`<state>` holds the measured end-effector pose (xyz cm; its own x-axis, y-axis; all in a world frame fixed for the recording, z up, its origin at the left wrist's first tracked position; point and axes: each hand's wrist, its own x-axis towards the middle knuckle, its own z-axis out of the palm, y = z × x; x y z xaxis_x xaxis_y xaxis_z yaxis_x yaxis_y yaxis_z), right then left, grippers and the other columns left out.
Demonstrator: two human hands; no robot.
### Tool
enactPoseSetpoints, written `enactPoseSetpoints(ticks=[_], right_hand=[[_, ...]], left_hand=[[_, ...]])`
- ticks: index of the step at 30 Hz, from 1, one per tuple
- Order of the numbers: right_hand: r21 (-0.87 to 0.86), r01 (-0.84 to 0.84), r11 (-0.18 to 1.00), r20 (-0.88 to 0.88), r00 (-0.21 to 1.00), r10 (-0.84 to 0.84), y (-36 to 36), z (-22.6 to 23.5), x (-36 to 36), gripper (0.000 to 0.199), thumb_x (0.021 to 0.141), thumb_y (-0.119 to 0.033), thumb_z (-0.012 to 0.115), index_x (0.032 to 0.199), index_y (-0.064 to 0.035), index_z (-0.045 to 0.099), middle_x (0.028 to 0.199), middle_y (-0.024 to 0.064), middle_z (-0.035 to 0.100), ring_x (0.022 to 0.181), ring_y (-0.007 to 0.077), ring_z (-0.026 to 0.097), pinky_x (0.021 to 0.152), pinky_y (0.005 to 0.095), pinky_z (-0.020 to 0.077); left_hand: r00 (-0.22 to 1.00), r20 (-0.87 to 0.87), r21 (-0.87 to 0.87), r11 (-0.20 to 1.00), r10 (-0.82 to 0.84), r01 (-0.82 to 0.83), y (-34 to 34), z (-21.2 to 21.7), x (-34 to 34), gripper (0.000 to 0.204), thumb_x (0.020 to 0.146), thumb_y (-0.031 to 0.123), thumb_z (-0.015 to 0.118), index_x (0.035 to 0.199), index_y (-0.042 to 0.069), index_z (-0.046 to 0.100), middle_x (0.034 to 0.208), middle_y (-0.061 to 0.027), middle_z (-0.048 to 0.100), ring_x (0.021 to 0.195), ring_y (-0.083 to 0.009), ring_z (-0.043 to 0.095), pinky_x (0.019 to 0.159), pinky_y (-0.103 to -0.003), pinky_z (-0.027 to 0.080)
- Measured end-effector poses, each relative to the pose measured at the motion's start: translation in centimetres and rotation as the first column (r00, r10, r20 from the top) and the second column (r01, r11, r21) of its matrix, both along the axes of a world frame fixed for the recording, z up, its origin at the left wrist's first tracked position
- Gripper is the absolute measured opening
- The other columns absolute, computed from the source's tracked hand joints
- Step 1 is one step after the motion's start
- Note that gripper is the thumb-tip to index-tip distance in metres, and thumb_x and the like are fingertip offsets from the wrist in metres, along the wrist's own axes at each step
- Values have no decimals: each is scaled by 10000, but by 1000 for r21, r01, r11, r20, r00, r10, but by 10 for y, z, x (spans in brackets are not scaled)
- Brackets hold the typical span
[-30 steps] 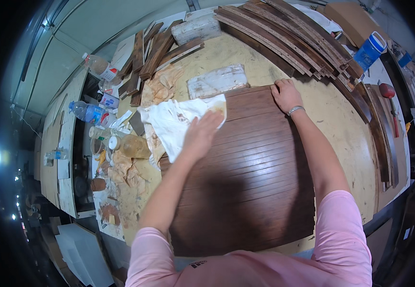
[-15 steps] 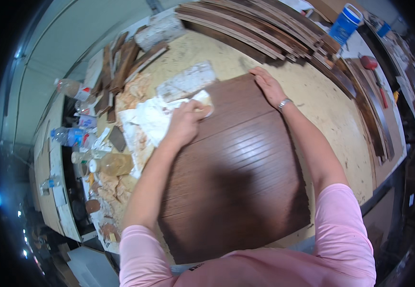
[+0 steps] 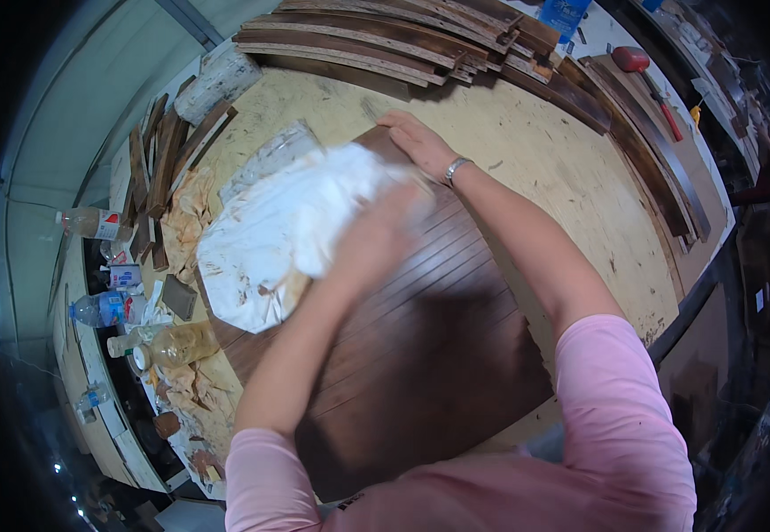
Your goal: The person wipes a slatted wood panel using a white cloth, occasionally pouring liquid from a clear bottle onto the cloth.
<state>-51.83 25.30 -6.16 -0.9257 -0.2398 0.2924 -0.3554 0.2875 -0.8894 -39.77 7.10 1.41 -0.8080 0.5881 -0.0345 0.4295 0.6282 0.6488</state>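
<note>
You wear a pink short-sleeved shirt with a dark chest print and, on the right, a silvery wristband.

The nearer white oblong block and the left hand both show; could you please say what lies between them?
In the head view, a stained white cloth lies between the blurred left hand and the nearer white oblong block.

Cloth: white, brown-stained. Panel: dark brown, parallel dark lines. Surface: pale yellow, dark specks. Planks along surface's far edge: brown. Mallet near far right corner: red. Sleeves: pink.
</note>
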Motion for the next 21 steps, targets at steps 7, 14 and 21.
enactPoseSetpoints(ticks=[7,14,21], right_hand=[[-295,-38,955,503,844,188,35,59,21,784,985,-683,150,1562,-161,245,1632,65,177,1499,253,178,1214,433,130],[-434,83,897,539,822,185,86,44,92,861,964,-713,97,1567,-106,190,1636,81,173,1508,255,156,1217,457,92],[-584,305,752,581,805,125,119,54,181,810,994,-671,119,1559,-103,237,1610,62,270,1460,217,283,1159,401,227]], left_hand=[[894,-180,-73,912,-410,404,28,-9,71,649,889,322,633,1451,70,427,1488,-166,438,1395,-346,378,1167,-492,250],[889,-454,-249,966,-56,-67,16,-13,-64,678,892,226,615,1483,26,349,1517,-235,365,1405,-350,364,1148,-477,286],[694,-104,141,681,-712,719,66,-10,171,974,732,494,745,1520,115,316,1498,-130,443,1342,-340,453,1170,-461,263]])
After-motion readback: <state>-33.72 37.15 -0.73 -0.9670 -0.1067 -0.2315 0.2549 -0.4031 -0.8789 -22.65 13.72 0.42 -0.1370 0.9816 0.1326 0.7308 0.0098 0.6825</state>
